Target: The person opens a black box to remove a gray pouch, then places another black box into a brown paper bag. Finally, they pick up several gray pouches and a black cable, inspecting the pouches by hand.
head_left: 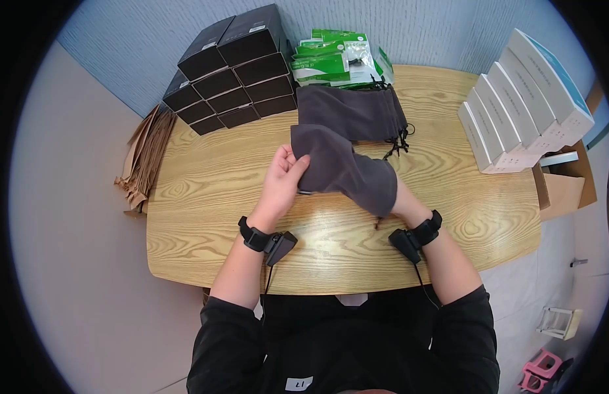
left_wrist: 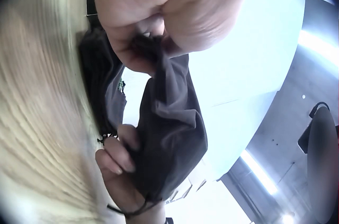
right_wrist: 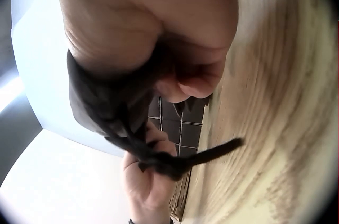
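Both hands hold a dark grey drawstring pouch point(head_left: 340, 164) just above the table. At its bottom-left corner, the left hand point(head_left: 282, 180) pinches the fabric between thumb and fingers. My right hand point(head_left: 403, 197) grips the opposite end, most of it covered by the cloth in the head view. In the left wrist view, the right hand's curled fingers point(left_wrist: 119, 152) show along the pouch's side. A knotted black cord point(right_wrist: 212, 156) dangles from the mouth end in the right wrist view. Behind lie more grey pouches point(head_left: 350, 111), flat, their cords toward the right.
Black boxes point(head_left: 242, 79) are stacked at the back left, beside green-and-white packets point(head_left: 324, 65). White boxes point(head_left: 514, 111) stand in a row at the right, near an open cardboard box point(head_left: 567, 190). Folded brown paper bags point(head_left: 147, 154) hang at the left edge of the wooden table point(head_left: 206, 217).
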Motion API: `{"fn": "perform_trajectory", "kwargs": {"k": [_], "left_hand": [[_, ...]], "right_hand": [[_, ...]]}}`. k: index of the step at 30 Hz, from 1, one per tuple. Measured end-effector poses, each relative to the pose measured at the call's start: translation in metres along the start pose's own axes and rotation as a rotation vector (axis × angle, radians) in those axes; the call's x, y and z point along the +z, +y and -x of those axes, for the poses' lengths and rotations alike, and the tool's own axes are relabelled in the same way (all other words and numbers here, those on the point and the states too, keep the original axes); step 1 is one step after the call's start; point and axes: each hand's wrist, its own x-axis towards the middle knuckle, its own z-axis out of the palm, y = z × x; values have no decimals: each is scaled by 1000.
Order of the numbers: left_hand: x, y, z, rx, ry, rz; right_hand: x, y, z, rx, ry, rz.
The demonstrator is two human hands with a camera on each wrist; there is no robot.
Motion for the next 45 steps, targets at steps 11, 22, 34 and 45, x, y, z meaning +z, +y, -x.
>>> {"fn": "perform_trajectory", "kwargs": {"k": [11,22,34,45], "left_hand": [[15,5,10,-189,7,-238],[18,-1,10,-139,-36,-327],[-21,9,-13,11,312,-18],[-54,8,-17,-217,181,-236]], "right_hand": [[-1,-3,6,267,-109,-242],[-1,3,6,305,-83,-76],[-47,5,8,451,441,-832],[-106,42,28,738,733,-385]]}}
